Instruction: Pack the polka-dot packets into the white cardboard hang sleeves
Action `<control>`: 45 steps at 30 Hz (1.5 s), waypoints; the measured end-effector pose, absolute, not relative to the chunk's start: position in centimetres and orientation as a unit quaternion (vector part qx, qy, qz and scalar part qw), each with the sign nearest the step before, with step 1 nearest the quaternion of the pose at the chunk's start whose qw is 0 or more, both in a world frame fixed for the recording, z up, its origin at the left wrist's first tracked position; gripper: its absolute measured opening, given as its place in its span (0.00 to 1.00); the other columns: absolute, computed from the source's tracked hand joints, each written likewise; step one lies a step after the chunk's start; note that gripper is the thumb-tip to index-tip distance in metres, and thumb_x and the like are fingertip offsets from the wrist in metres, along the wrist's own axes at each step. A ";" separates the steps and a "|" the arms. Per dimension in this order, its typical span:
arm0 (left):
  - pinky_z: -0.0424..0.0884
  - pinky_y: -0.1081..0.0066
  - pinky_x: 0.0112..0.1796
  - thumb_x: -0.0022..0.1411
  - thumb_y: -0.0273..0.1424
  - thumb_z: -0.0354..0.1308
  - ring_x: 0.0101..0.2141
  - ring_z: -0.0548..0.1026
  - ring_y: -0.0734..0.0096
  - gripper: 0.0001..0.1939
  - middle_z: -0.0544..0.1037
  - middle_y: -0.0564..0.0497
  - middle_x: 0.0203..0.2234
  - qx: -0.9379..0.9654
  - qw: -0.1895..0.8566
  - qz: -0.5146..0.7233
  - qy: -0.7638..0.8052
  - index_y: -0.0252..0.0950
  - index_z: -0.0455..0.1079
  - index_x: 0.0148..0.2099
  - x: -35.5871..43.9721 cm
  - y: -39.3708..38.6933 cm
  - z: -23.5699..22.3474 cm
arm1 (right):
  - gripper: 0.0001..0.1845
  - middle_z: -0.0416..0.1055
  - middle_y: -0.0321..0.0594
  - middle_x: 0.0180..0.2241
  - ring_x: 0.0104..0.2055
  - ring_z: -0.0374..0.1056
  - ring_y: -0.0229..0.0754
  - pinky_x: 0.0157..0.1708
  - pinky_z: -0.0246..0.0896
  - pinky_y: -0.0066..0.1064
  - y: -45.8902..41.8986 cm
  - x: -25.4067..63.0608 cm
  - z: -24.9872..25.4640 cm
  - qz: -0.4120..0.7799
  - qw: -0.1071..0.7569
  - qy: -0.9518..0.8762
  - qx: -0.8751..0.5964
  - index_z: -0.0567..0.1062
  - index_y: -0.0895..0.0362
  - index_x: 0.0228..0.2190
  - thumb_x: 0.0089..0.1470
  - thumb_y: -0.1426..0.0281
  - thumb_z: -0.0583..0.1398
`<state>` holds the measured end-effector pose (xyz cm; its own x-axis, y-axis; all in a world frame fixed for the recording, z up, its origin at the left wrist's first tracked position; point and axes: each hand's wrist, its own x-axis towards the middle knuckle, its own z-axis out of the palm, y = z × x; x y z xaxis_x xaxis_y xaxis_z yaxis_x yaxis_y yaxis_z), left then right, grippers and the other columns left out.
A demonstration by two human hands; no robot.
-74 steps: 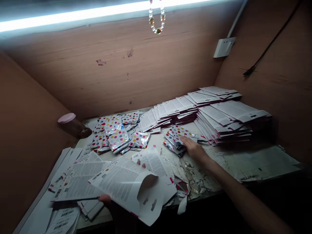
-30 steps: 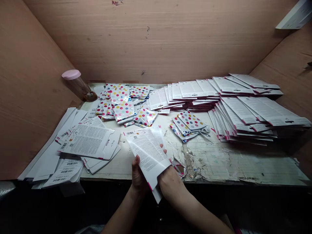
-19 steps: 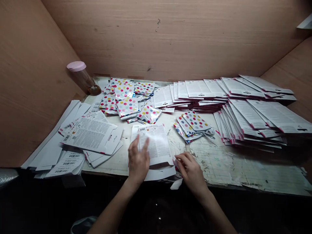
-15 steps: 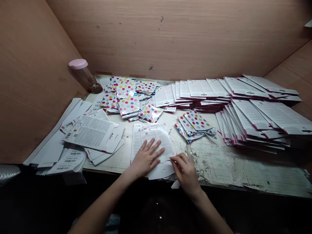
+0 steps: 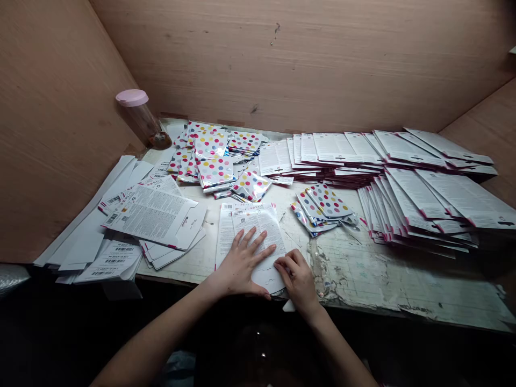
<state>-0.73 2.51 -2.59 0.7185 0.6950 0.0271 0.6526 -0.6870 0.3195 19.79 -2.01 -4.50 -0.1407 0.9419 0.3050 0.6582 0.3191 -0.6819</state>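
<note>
My left hand [image 5: 242,266] lies flat with its fingers spread on a white printed card [image 5: 264,221], which rests over another such card [image 5: 224,231] at the table's front edge. My right hand [image 5: 299,280] has thumb and fingertips pinched together at the right side of the upper card, near its slot end. Whether anything is between those fingertips is too small to make out. Just beyond, to the right, lies a small pile of polka-dot packets [image 5: 328,201].
Loose printed cards [image 5: 151,215] and barcode label sheets [image 5: 108,263] lie at the left. More polka-dot packets [image 5: 215,169] are heaped at the back. Rows of stacked cards [image 5: 451,196] fill the right. A pink-lidded bottle [image 5: 141,118] stands by the left wooden wall [image 5: 52,118].
My left thumb has swung down toward the table edge, spreading the hand wider. My right hand has shifted slightly left and stays pinched. The slot end of the card now lies flatter.
</note>
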 end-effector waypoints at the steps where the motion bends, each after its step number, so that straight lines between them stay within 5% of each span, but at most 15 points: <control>1: 0.30 0.41 0.60 0.44 0.67 0.52 0.66 0.37 0.37 0.57 0.42 0.42 0.69 0.916 0.144 0.066 0.368 0.46 0.44 0.70 -0.7 2.5 -2.5 | 0.09 0.63 0.39 0.32 0.35 0.63 0.41 0.36 0.60 0.32 -1.9 19.7 -4.6 0.179 0.344 -0.738 -0.552 0.72 0.56 0.32 0.63 0.72 0.54; 10: 0.27 0.36 0.58 0.39 0.67 0.56 0.65 0.29 0.30 0.67 0.35 0.33 0.69 0.918 0.153 0.006 0.367 0.35 0.39 0.71 0.2 2.0 -1.3 | 0.10 0.67 0.42 0.33 0.38 0.60 0.45 0.39 0.47 0.39 -1.4 19.6 -5.2 0.105 0.278 -0.788 -0.538 0.69 0.57 0.31 0.64 0.73 0.51; 18: 0.29 0.36 0.58 0.44 0.63 0.57 0.65 0.27 0.30 0.62 0.31 0.32 0.69 0.915 0.158 0.004 0.372 0.34 0.40 0.71 0.3 1.6 -1.2 | 0.08 0.67 0.41 0.36 0.40 0.62 0.44 0.40 0.53 0.36 -2.7 20.8 -4.2 0.137 0.299 -0.791 -0.516 0.71 0.56 0.39 0.64 0.73 0.52; 24: 0.29 0.35 0.58 0.43 0.64 0.57 0.65 0.28 0.30 0.61 0.29 0.36 0.69 0.918 0.144 0.033 0.367 0.41 0.39 0.71 0.1 1.6 -2.0 | 0.06 0.65 0.38 0.32 0.37 0.62 0.42 0.38 0.56 0.32 -1.0 20.5 -5.0 0.139 0.299 -0.790 -0.517 0.70 0.56 0.32 0.62 0.71 0.56; 33: 0.28 0.36 0.58 0.43 0.65 0.56 0.65 0.27 0.31 0.62 0.29 0.36 0.69 0.918 0.148 0.032 0.367 0.41 0.37 0.71 0.0 1.5 -2.0 | 0.08 0.66 0.42 0.34 0.37 0.60 0.45 0.38 0.47 0.38 -0.2 19.8 -5.7 0.091 0.271 -0.807 -0.516 0.68 0.58 0.32 0.63 0.75 0.52; 40: 0.28 0.37 0.59 0.44 0.65 0.56 0.65 0.26 0.32 0.64 0.28 0.35 0.69 0.921 0.159 0.033 0.354 0.37 0.34 0.71 -0.4 1.6 -2.1 | 0.10 0.65 0.38 0.32 0.37 0.61 0.43 0.39 0.50 0.36 -4.7 21.6 -3.8 0.108 0.250 -0.856 -0.439 0.67 0.56 0.31 0.63 0.76 0.50; 45: 0.29 0.38 0.60 0.44 0.65 0.55 0.65 0.26 0.34 0.64 0.28 0.35 0.69 0.920 0.162 0.030 0.355 0.36 0.34 0.71 -0.4 1.6 -1.9 | 0.08 0.66 0.42 0.36 0.39 0.62 0.44 0.39 0.56 0.35 -4.1 21.9 -3.2 0.126 0.273 -0.813 -0.498 0.69 0.56 0.42 0.63 0.75 0.52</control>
